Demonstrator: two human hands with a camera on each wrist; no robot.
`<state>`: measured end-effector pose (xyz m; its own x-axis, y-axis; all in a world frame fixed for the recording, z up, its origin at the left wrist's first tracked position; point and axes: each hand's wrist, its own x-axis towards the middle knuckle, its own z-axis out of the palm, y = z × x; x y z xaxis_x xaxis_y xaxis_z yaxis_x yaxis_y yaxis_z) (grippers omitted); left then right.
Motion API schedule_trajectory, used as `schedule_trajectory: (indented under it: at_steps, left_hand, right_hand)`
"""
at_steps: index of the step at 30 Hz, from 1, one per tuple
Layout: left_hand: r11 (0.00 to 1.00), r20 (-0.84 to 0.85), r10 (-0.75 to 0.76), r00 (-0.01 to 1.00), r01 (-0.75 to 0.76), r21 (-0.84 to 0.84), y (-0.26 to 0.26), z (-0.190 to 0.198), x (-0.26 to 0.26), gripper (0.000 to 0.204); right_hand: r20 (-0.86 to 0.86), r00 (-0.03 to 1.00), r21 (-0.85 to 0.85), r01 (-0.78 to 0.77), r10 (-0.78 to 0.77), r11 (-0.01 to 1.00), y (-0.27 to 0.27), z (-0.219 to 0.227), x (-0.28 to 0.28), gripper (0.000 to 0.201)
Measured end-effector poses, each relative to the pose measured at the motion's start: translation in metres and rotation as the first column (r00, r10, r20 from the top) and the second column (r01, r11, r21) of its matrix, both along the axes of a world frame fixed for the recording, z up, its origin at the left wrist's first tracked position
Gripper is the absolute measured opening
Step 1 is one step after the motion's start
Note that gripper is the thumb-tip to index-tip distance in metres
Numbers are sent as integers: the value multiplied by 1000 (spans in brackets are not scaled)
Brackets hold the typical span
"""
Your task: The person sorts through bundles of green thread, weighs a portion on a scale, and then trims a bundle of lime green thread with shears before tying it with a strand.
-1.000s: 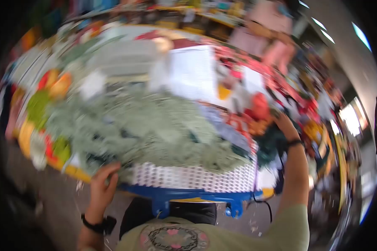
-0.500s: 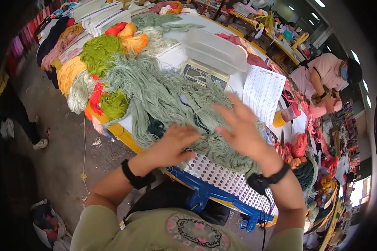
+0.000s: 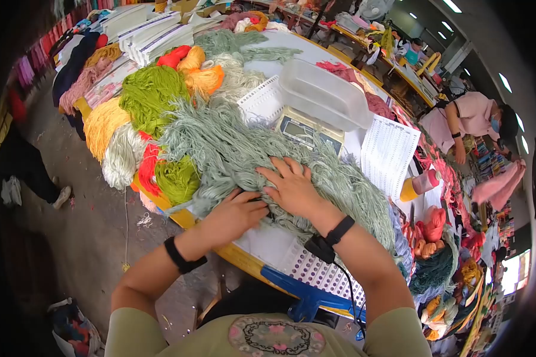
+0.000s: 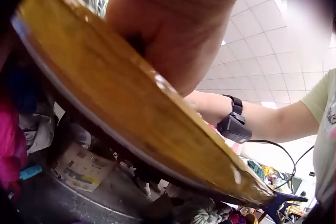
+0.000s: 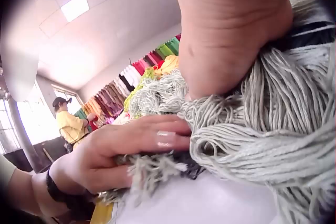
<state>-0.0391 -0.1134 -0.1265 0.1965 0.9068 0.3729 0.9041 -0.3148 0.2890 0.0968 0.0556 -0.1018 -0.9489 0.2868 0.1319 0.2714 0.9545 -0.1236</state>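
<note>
A large heap of grey-green yarn skeins [image 3: 226, 140] lies across the table in front of me. My left hand [image 3: 232, 219] rests at the heap's near edge, its fairly straight fingers against the strands. In the right wrist view, loose yarn ends [image 5: 152, 174] hang beside this left hand [image 5: 123, 150]. Just right of it, my right hand [image 3: 295, 189] presses down on the yarn with its fingers spread. The right wrist view shows its palm side close over thick grey-green strands [image 5: 262, 145]. The yarn partly hides a digital scale [image 3: 306, 131] behind the hands.
A clear plastic tub [image 3: 324, 95] stands on the scale, beside a printed sheet [image 3: 390, 157]. Lime-green yarn [image 3: 152, 95] and other coloured skeins crowd the left. A yellow bottle with a pink cap [image 3: 419, 184] lies at right. The yellow table edge [image 3: 241, 262] runs nearby.
The right hand came from the far right side to the heap beside the left hand. Both hands now lie on the yarn, which has moved off part of the dotted sheet.
</note>
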Motion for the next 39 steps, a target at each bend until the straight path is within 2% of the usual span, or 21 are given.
schedule_trajectory:
  at_steps: [3, 5, 6, 11, 13, 15, 16, 18, 20, 21, 22, 23, 25, 26, 29, 31, 34, 35, 37, 38, 39]
  left_hand:
    - [996, 81, -82, 993, 79, 43, 36, -6, -20, 32]
    - [984, 360, -133, 924, 165, -60, 43, 4, -26, 35]
    - [968, 405, -194, 894, 241, -67, 38, 10, -27, 38]
    - [937, 446, -106, 889, 239, -254, -3, 54, -53, 38]
    - [957, 419, 59, 906, 68, -283, -13, 67, -79, 37]
    - [974, 365, 207, 908, -158, -160, -14, 71, -112, 40]
    - [974, 359, 208, 910, -158, -164, -19, 74, -123, 40]
    - [919, 278, 381, 882, -394, -9, -12, 83, -134, 56]
    - [944, 229, 330, 916, -327, -48, -5, 81, -127, 65]
    - [948, 176, 317, 932, -306, -91, -4, 78, -120, 74]
    - [937, 89, 305, 948, -282, -207, 0, 75, -111, 81]
    - [947, 88, 273, 958, -251, -202, 2, 72, -101, 81]
    - [952, 70, 131, 989, -106, -288, 7, 66, -74, 84]
    - [957, 72, 91, 993, -67, -283, 10, 61, -62, 84]
    - [905, -47, 11, 999, -30, -424, 20, 44, -34, 91]
    - [875, -125, 82, 989, -131, -467, 31, 33, -27, 98]
    - [825, -195, 61, 979, -159, -543, 40, 37, -22, 105]
    - [808, -225, 68, 972, -186, -560, 42, 37, -21, 108]
    - [795, -226, 51, 973, -177, -580, 44, 37, -20, 109]
    - [786, -230, 49, 972, -179, -592, 44, 37, -20, 109]
    - [777, -236, 48, 971, -184, -602, 45, 36, -21, 109]
  right_hand:
    - [-7, 996, -1, 88, -88, 996, 4, 0, 1, 49]
    - [-61, 992, 31, 110, -108, 993, 0, 4, 0, 51]
    - [-54, 987, 23, 153, -152, 988, -2, 6, 0, 50]
    - [-91, 979, 50, 190, -185, 981, -2, 4, -4, 50]
    - [-113, 978, 46, 182, -176, 982, -1, 2, -2, 49]
    - [-136, 978, 35, 166, -160, 985, -2, -1, -5, 48]
    - [-171, 975, 29, 151, -144, 988, -3, -2, -6, 48]
    - [-211, 961, 31, 190, -180, 981, 0, -2, 3, 47]
    - [-231, 972, -7, 39, -40, 999, 4, -2, 7, 47]
    - [-232, 969, -8, 79, -78, 997, 6, -3, 10, 47]
    - [-250, 968, -58, -27, 12, 998, 8, -3, 12, 48]
    - [-274, 956, -101, -135, 103, 986, 11, -5, 14, 49]
    - [-304, 950, -104, -111, 75, 988, 11, -10, 17, 54]
    - [-320, 947, -190, -79, 14, 979, 9, -10, 18, 57]
    - [-302, 950, -284, -17, -72, 959, 8, -6, 20, 63]
    - [-401, 913, -127, -130, 69, 983, 12, -7, 18, 59]
    - [-382, 919, -231, -198, 99, 953, 19, 6, 18, 51]
    - [-381, 920, -231, -188, 89, 955, 22, 18, 19, 51]
    - [-151, 985, -403, 19, -87, 915, 30, 45, 21, 48]
    - [-180, 964, -388, 115, -198, 914, 39, 46, 19, 47]
    - [-180, 963, -389, 119, -202, 914, 49, 41, 18, 47]
